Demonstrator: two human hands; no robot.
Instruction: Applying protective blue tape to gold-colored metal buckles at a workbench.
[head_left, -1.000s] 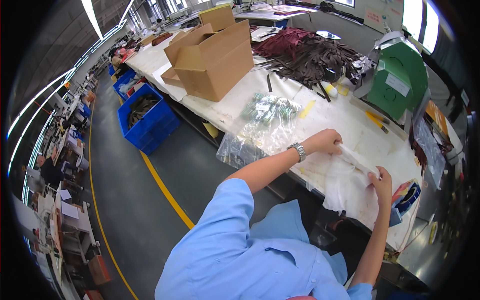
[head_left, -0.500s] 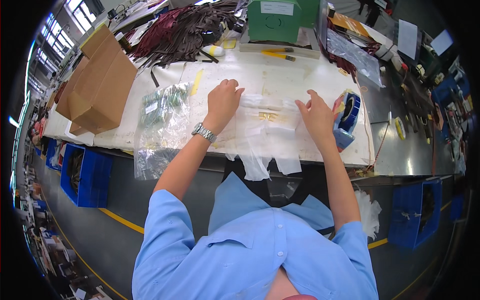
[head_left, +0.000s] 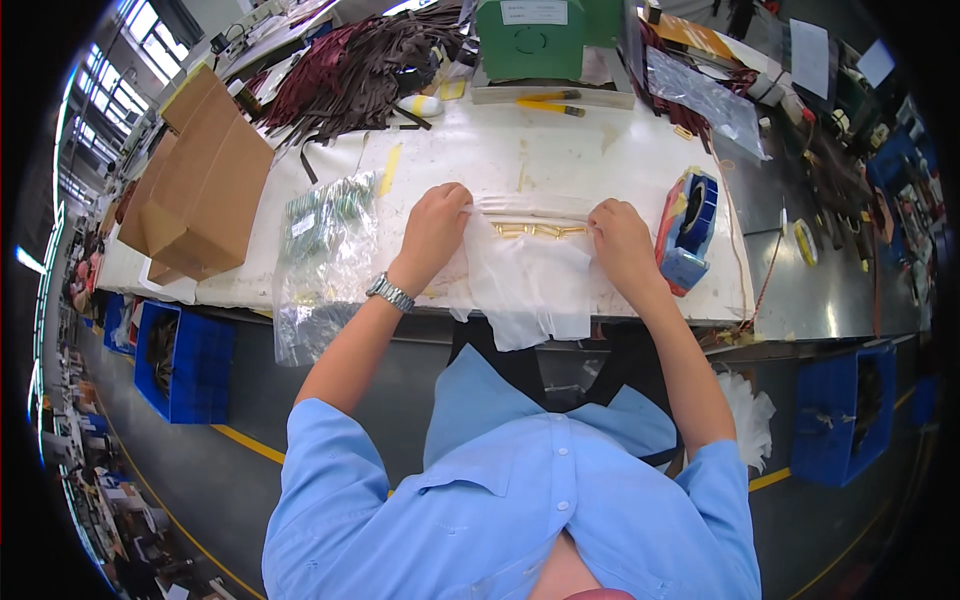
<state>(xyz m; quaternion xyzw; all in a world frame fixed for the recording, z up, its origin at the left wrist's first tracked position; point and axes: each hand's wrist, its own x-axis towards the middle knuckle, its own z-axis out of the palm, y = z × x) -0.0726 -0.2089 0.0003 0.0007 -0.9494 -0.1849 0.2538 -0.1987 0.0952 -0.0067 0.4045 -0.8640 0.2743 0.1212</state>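
A thin white translucent wrapping sheet [head_left: 530, 275] is spread near the table's front edge, its lower part hanging over that edge. Across its upper part runs a row of small gold-coloured metal pieces [head_left: 540, 231]; their exact kind is too small to make out. My left hand [head_left: 434, 228], below a wristwatch, pinches the sheet's upper left corner. At the other end of the row my right hand [head_left: 622, 238] is closed, fingertips together at the sheet's upper right edge. What lies under those fingertips is partly hidden.
A tape dispenser [head_left: 688, 232] with a blue roll stands right of my right hand. To the left lie a clear plastic bag [head_left: 330, 240] and an open cardboard box [head_left: 200, 190]. Dark strips [head_left: 370, 70], a green box [head_left: 530, 45] and a yellow-handled tool [head_left: 550, 107] are farther back.
Both hands have come down to the sheet and closed at its upper corners. The folded upper part is opened out, and the gold pieces now show as a longer row.
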